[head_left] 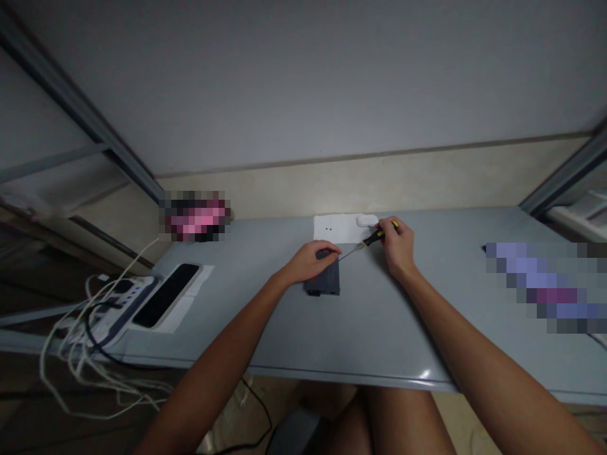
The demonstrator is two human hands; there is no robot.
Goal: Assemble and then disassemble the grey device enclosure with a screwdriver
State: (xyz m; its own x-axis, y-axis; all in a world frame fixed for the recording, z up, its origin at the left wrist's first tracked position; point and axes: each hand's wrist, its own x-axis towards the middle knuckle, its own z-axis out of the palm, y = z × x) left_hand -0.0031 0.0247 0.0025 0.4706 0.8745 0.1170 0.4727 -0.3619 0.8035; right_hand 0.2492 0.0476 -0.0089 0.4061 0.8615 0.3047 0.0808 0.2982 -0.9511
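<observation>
On the grey table lies a small dark grey box-shaped device [327, 282], and my left hand [310, 260] is closed over its far part, steadying it. My right hand [399, 245] grips the black and yellow handle of a screwdriver [374, 237]. Its metal shaft slants down to the left, with the tip at the device's right side near my left fingertips; whether it touches cannot be made out. Just beyond the hands is a white sheet of paper [341, 235] bearing a few tiny dark bits [328, 229] and a white rounded object [367, 220].
At the left, a phone [168, 294] rests on white paper beside a power strip [116, 309] with tangled white cables [78, 354] hanging over the edge. Blurred-out items lie at the far left [196, 218] and right [535, 278]. A wall [265, 196] closes the table's back.
</observation>
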